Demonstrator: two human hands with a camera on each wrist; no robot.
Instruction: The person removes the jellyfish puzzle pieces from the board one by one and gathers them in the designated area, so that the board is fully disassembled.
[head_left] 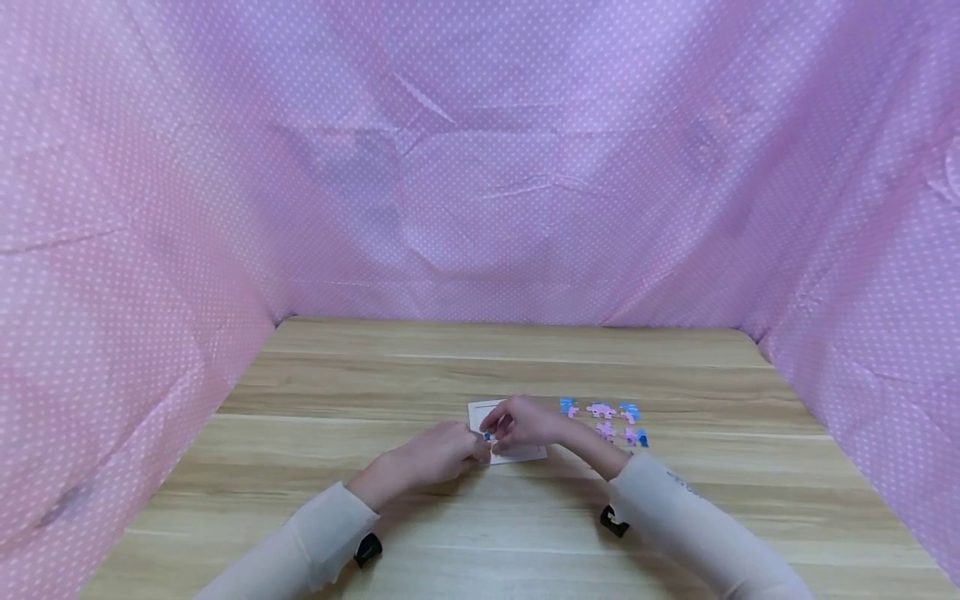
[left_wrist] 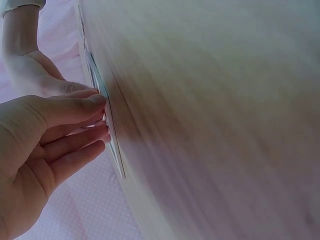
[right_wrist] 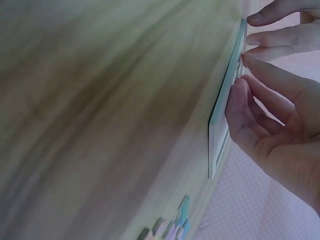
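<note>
A shallow white puzzle board (head_left: 532, 454) lies on the wooden table under both hands. On its left part is a small blue-and-pink jigsaw piece (head_left: 487, 436), mostly hidden by fingers. My right hand (head_left: 525, 422) reaches over the board, thumb and forefinger pinching the piece, fingertips low at the board's surface in the right wrist view. From the left comes my left hand (head_left: 450, 450); its fairly straight thumb and fingers (left_wrist: 75, 160) touch down at the board's left end, close beside the right fingertips.
Several loose pink-and-blue jigsaw pieces (head_left: 602, 410) lie spread to the right of the board. Wooden table (head_left: 420, 358) surrounds them, with pink dotted cloth (head_left: 480, 208) hanging behind and at both sides. Black wrist devices (head_left: 614, 521) sit below the sleeves.
</note>
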